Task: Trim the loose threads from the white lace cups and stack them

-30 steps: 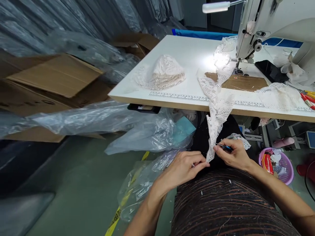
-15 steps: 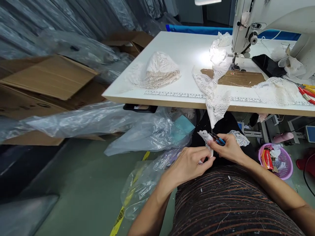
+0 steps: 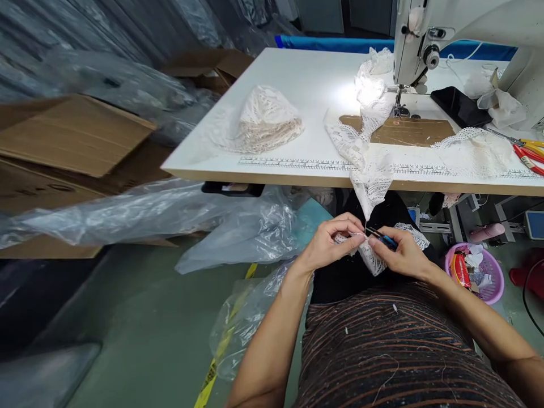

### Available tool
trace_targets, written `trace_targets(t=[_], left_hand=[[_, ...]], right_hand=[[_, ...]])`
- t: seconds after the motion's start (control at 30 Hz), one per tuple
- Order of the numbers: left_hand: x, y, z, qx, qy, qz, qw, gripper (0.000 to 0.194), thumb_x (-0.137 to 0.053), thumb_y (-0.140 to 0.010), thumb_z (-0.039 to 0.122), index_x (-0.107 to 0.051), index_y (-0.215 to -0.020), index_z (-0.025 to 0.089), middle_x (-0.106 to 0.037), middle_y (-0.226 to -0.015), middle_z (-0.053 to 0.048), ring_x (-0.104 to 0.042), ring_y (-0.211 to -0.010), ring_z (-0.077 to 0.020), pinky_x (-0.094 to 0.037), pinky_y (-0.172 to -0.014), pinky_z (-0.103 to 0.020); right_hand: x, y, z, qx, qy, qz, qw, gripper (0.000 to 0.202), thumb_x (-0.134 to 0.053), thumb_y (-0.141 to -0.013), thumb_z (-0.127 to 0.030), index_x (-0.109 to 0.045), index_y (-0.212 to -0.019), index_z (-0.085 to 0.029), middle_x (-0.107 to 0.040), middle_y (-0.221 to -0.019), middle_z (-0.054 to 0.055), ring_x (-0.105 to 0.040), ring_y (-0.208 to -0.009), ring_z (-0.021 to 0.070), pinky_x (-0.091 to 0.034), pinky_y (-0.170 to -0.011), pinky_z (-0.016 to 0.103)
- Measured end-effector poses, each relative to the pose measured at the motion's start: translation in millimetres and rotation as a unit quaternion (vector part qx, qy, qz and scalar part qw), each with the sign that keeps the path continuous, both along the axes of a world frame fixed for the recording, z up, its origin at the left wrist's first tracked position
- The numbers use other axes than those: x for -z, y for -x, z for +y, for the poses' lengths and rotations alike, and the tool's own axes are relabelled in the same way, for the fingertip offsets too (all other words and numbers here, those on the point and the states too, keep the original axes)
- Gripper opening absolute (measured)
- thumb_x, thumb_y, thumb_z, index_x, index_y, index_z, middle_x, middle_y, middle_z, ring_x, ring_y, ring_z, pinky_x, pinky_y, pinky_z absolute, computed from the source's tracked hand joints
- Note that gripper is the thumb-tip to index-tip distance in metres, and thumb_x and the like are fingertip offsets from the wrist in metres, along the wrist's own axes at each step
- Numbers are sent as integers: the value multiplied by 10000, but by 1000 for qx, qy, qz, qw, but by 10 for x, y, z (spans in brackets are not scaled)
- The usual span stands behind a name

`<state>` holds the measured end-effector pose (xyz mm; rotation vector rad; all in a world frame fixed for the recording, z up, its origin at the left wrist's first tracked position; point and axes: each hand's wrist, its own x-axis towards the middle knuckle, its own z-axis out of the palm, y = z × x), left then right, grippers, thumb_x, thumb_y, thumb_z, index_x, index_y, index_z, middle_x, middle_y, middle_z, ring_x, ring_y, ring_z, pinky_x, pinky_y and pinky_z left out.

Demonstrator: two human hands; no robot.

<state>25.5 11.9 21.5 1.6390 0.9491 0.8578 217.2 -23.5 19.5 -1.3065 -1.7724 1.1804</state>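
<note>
**Lace strip pinched between two hands below the desk edge**

Lace strip (image 3: 369, 170): one long white band runs from the sewing machine (image 3: 419, 39), across the desk (image 3: 297, 73), over its front edge and down to the lap, where its end is bunched between the hands. The left hand (image 3: 329, 243) has thumb and fingers closed on the lace. The right hand (image 3: 402, 255) is closed on small blue-handled snips (image 3: 382, 238), whose tip meets the lace just beside the left fingertips; whether the blades are apart cannot be made out.

Counted on the desk: one heap of cream lace pieces (image 3: 266, 119), one brown card sheet (image 3: 403, 130) under the strip, a second lace piece (image 3: 476, 150) to the right, one dark flat device (image 3: 461, 107), and scissors with red and yellow handles (image 3: 527, 153), cut off by the frame edge so their number is unclear. A printed ruler (image 3: 297, 163) lines the front edge.

The machine's top and right side are out of frame. The lace end under the fingers is mostly hidden. Clear plastic bags (image 3: 170, 209) cover the cardboard boxes (image 3: 72, 141) on the left and blur their outlines. One pink basket (image 3: 476, 272) sits on the floor (image 3: 148, 317) at right.

The hands work in the narrow gap between desk edge and lap; open green floor lies to the left.
</note>
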Motion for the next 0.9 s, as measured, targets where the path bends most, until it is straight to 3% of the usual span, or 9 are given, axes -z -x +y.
trace_targets(t=[0.2,0.43,0.63,0.9], left_hand=[[15,55,-88,-45,101,13,994,333,-764,-720,478,-699,-703,152,-529,-534,26,-376,-468,-74,-312,-459,-212],[-2,49,-97,-42,112,16,993,358,-771,-708,486,-763,-755,132,-550,-539,6,-345,-470,-67,-262,-439,-208],[9,63,-93,-41,147,-21,988,446,-776,-690,557,-736,-741,116,-513,-510,16,-360,-463,-68,-266,-437,-204],[-11,47,-92,-35,164,-32,985,401,-798,-677,508,-691,-690,121,-485,-502,40,-352,-457,-58,-255,-440,-202]], right_hand=[[11,-20,152,7,-7,-55,998,567,-281,-1001,-497,-589,-642,-184,-693,-753,55,-540,-585,129,-357,-577,256],[14,76,250,3,-42,-91,995,405,-412,-986,-422,-654,-762,-186,-547,-586,-13,-439,-514,116,-291,-560,253],[43,30,129,-13,-44,-64,997,475,-328,-1016,-480,-661,-849,-185,-532,-603,-17,-469,-533,118,-317,-567,244],[86,102,99,-28,-113,-143,983,395,-399,-1004,-410,-550,-705,-199,-477,-570,-27,-373,-498,102,-253,-527,246]])
